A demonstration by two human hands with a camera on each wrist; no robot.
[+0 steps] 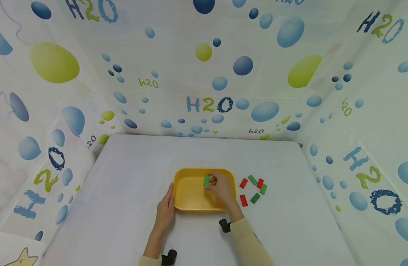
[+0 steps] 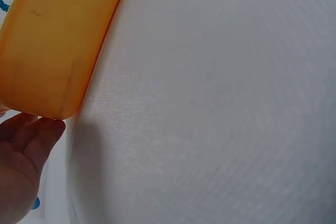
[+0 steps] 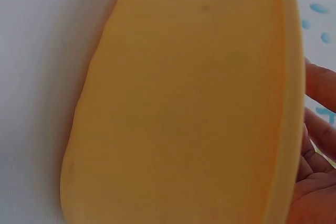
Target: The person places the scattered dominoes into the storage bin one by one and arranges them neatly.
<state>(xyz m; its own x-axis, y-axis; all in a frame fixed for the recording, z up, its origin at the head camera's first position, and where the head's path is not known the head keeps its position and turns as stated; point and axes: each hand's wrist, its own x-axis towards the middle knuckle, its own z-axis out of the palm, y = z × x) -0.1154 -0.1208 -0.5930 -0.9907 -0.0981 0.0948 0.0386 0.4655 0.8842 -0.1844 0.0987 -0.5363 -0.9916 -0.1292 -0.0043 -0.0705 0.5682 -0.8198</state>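
A yellow plastic tray (image 1: 188, 189) stands on the white table. Along its left end lies my left hand (image 1: 165, 208), fingers straight; in the left wrist view the fingertips (image 2: 54, 127) touch the tray's outer wall (image 2: 58, 45). Over the tray's middle, my right hand (image 1: 223, 189) pinches a small green block (image 1: 206, 180) held upright between thumb and fingers. The right wrist view has the tray's near wall (image 3: 178, 98) covering most of the frame, with part of the right hand (image 3: 315, 182) behind the rim; the block is hidden there.
Right of the tray several small blocks lie scattered on the table, among them a red block (image 1: 243, 200) and a green block (image 1: 255, 198). A white cloth (image 1: 170, 88) with blue and green drop prints surrounds the table's back and sides.
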